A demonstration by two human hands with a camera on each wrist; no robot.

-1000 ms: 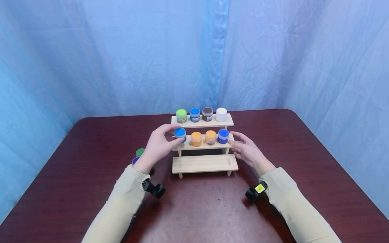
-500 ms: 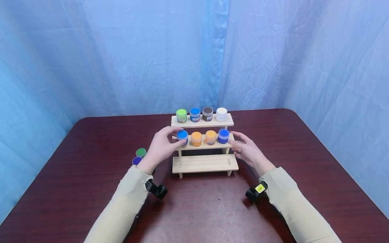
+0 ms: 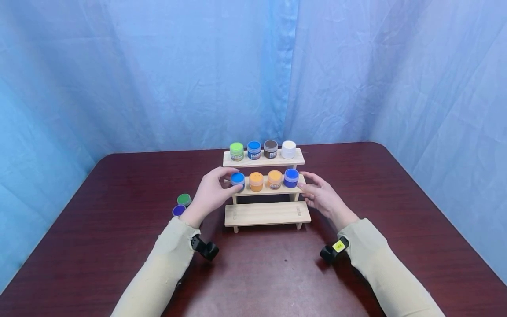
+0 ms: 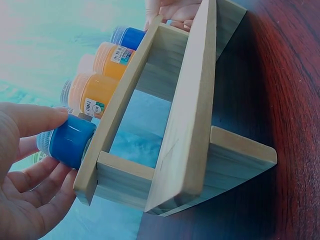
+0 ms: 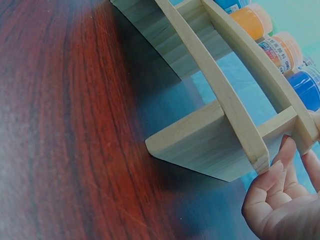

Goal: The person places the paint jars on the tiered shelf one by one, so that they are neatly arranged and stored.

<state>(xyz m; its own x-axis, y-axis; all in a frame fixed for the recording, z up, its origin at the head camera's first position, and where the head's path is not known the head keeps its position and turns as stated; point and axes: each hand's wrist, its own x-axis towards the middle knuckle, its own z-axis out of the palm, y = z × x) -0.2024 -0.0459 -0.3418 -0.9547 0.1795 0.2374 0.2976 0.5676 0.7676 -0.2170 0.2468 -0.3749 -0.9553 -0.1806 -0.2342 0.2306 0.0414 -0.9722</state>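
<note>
Between the thumb and fingers of my left hand (image 3: 214, 191) is a blue paint jar (image 3: 237, 179), upright at the left end of the middle step of a wooden tiered stand (image 3: 267, 213). In the left wrist view, the jar's base (image 4: 75, 142) meets or nearly meets the board. My right hand (image 3: 322, 196) grips the right end of that step; its curled fingers (image 5: 285, 175) show beside the wood in the right wrist view. Along the same step stand two orange jars (image 3: 256, 182) and a dark blue jar (image 3: 291, 178).
The top step carries a light green jar (image 3: 236, 151), a blue jar (image 3: 254, 150), a dark brown jar (image 3: 271, 149) and a white jar (image 3: 288, 149). Left of the stand, a green jar (image 3: 184, 200) and a purple jar (image 3: 179, 210) sit on the dark red table (image 3: 261, 273).
My left hand has shifted slightly right and down with the blue paint jar, closer to the neighbouring orange jar. The right hand stays at the stand's end.
</note>
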